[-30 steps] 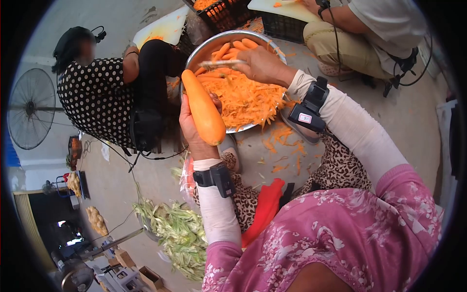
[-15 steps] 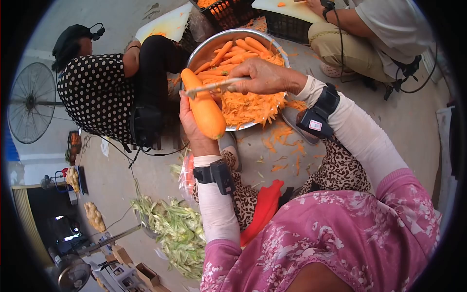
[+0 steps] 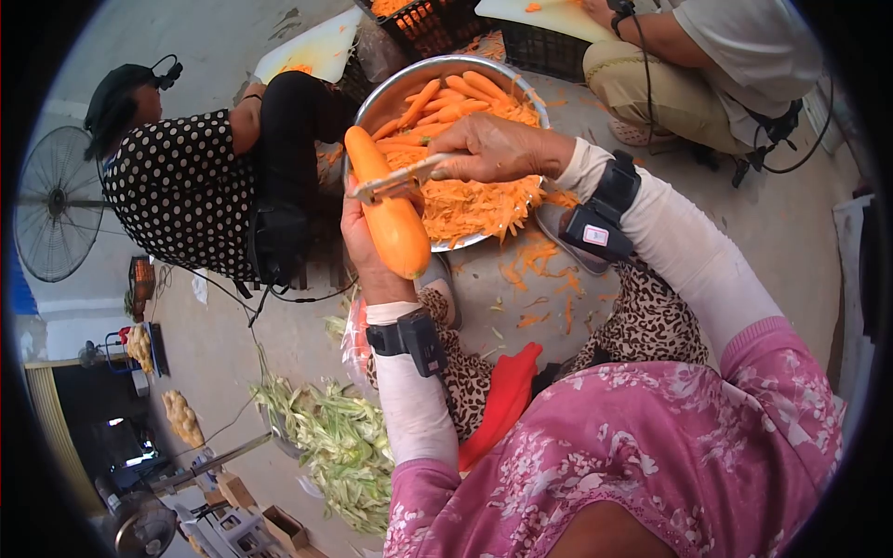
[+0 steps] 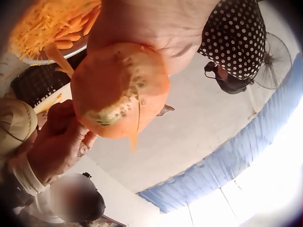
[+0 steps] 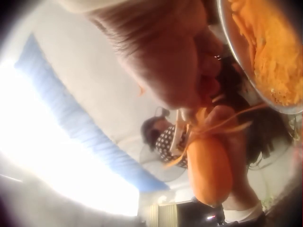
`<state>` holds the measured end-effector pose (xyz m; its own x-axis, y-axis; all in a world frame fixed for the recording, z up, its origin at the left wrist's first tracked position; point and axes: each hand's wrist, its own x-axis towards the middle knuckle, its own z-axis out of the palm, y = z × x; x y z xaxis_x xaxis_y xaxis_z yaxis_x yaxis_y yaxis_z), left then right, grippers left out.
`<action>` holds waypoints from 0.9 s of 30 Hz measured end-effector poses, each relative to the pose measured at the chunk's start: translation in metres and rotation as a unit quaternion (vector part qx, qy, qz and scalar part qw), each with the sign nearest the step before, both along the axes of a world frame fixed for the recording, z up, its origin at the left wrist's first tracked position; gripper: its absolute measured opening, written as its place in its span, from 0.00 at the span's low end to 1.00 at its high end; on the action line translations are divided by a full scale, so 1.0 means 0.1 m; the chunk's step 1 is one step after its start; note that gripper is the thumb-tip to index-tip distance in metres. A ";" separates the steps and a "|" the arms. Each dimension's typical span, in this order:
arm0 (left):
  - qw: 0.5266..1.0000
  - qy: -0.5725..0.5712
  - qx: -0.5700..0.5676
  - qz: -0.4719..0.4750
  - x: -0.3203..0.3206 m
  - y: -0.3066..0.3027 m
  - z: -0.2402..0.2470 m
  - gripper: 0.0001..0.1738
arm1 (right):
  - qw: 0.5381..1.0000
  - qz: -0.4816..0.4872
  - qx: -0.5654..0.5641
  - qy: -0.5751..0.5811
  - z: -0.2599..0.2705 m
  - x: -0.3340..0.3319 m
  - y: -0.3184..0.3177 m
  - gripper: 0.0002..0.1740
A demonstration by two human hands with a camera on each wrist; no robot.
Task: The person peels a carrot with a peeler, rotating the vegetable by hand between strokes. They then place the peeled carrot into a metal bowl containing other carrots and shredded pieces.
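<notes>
In the head view my left hand (image 3: 367, 251) grips a thick orange carrot (image 3: 398, 232), fingers wrapped round its side and the fat end towards me. My right hand (image 3: 498, 149) holds a peeler (image 3: 409, 177) by its handle, with the head lying across the middle of the carrot. The left wrist view shows the blunt end of the carrot (image 4: 118, 94) close up, with a greenish patch and a thin strip hanging below it. Thin peel strips (image 5: 227, 127) stick out near the peeler in the right wrist view.
A metal basin (image 3: 366, 98) beyond my hands contains several slimmer carrots (image 3: 479, 86) and a heap of shavings (image 3: 484, 209). One person (image 3: 177, 177) sits left, another (image 3: 735, 74) right. Leafy scraps (image 3: 335, 446) lie lower left; black crates (image 3: 549, 51) stand behind the basin.
My right hand has brought the peeler from above the carrot's far end down onto it, then along it towards me. The left hand keeps its hold on the carrot.
</notes>
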<state>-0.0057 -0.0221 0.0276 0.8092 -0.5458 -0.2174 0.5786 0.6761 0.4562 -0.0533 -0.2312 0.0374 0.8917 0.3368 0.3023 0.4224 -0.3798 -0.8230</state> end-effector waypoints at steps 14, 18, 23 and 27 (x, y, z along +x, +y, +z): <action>0.995 -0.012 0.015 -0.095 -0.18 -0.13 0.09 0.21 | 0.932 -0.319 -0.166 -0.043 -0.40 0.43 -0.14 0.17; 0.993 -0.051 -0.036 -0.104 -0.10 -0.01 -0.05 0.26 | 0.957 -0.285 -0.054 -0.025 -0.36 0.45 -0.21 0.19; 0.994 -0.001 -0.061 -0.089 0.02 0.03 -0.08 0.26 | 0.992 -0.053 0.088 0.074 0.00 0.13 -0.11 0.19; 0.999 -0.001 -0.035 -0.018 0.02 0.07 -0.06 0.31 | 0.993 0.071 0.067 0.069 0.08 -0.01 0.03 0.16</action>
